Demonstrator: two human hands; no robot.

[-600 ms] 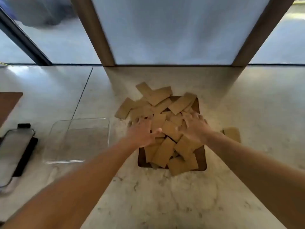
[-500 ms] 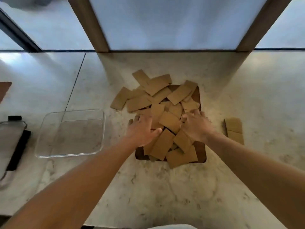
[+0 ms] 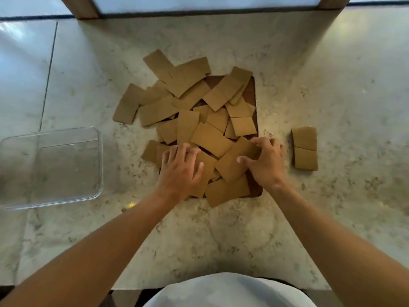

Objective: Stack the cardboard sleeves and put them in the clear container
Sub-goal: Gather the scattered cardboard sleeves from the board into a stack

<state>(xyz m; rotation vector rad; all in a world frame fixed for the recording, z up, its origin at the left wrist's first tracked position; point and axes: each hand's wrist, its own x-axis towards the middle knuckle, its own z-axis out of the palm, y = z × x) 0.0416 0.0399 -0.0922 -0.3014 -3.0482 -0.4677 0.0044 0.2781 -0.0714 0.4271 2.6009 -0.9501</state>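
Observation:
A loose pile of brown cardboard sleeves (image 3: 199, 111) covers a dark brown tray (image 3: 252, 91) in the middle of the marble counter, and some spill off its left side. My left hand (image 3: 180, 168) lies flat on the pile's near-left sleeves with its fingers spread. My right hand (image 3: 266, 161) curls over one sleeve (image 3: 232, 167) at the pile's near right, thumb on top and fingers over its far edge. The clear container (image 3: 100, 160) stands empty to the left of the pile.
Two sleeves (image 3: 305, 148) lie end to end on the counter to the right of the tray. The counter's front edge (image 3: 124, 286) runs just in front of my body. A wall with wooden posts rises behind the pile.
My view has tilted down and closer. Both hands have slid toward me to the near edge of the pile, and my right hand has closed around one sleeve. The black-edged lid at the left is out of view.

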